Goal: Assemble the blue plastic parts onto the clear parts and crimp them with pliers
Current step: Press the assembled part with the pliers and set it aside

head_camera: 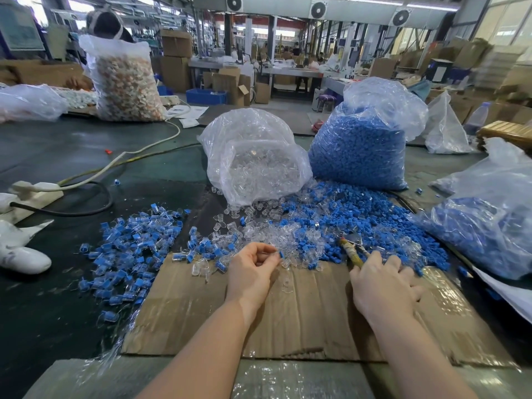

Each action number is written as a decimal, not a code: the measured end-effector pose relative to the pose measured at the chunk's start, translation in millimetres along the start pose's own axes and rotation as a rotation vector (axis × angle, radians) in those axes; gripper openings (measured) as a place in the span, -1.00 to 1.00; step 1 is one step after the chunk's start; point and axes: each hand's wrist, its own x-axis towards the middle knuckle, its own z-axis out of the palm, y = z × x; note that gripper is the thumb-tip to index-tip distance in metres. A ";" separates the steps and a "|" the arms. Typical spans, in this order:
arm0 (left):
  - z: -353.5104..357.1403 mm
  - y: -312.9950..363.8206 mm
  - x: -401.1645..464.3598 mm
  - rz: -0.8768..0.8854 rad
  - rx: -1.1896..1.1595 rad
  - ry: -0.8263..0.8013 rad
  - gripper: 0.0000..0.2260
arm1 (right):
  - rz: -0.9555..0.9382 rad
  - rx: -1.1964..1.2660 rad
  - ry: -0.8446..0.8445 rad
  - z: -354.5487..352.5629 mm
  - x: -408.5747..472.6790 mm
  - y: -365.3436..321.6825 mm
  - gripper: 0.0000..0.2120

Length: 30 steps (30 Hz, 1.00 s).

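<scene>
- Blue plastic parts (339, 223) lie heaped against the clear parts (259, 234) just ahead of the cardboard sheet (302, 306), both within easy reach.
- The left hand (253, 272) pinches what looks like one blue-and-clear piece (280, 254) at its fingertips, probably presenting it for crimping.
- The right hand (383, 280) curls round the pliers (352, 249), nose aimed toward the pile.
- Joined pieces (126, 249) collect at left, apart from loose stock.
</scene>
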 end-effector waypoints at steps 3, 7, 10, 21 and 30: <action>0.3 2.5 1.0 -0.068 -0.074 -0.006 -0.92 | -0.115 0.076 0.030 -4.2 -4.7 2.1 -0.61; 1.0 9.6 6.1 -0.179 -0.230 -0.002 -0.92 | -0.364 0.493 -0.128 -16.1 -17.7 -2.7 -0.76; 1.6 13.3 10.1 -0.211 -0.267 0.003 -0.93 | -0.454 0.674 -0.324 -25.4 -26.1 -8.1 -0.73; 1.6 7.3 12.5 -0.214 -0.228 0.042 -0.95 | -0.414 0.849 -0.721 -33.3 -35.4 -9.8 -0.86; 2.7 4.3 14.2 -0.212 -0.231 0.104 -0.94 | -0.424 0.795 -0.776 -42.8 -37.7 -12.0 -0.85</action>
